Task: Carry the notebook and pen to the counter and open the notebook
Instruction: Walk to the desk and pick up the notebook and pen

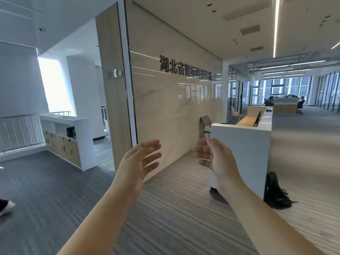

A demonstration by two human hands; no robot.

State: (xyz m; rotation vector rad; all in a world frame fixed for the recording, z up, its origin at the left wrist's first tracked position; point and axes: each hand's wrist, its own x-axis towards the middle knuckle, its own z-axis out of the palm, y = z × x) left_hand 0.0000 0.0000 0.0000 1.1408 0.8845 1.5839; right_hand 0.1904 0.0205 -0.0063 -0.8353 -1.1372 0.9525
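Both of my bare arms are stretched out in front of me at chest height in an office lobby. My left hand (140,159) is open, fingers spread and slightly curled, holding nothing. My right hand (214,155) faces it, also open and empty, a short gap between the two. A long white reception counter (241,144) stands just beyond my right hand, running away to the right. No notebook or pen is in view.
A glossy beige wall with dark lettering (174,100) rises straight ahead. A dark tablet-like stand (257,119) sits on the counter top. A black bag (276,194) lies on the floor by the counter's end. Low white cabinets (66,138) stand at left.
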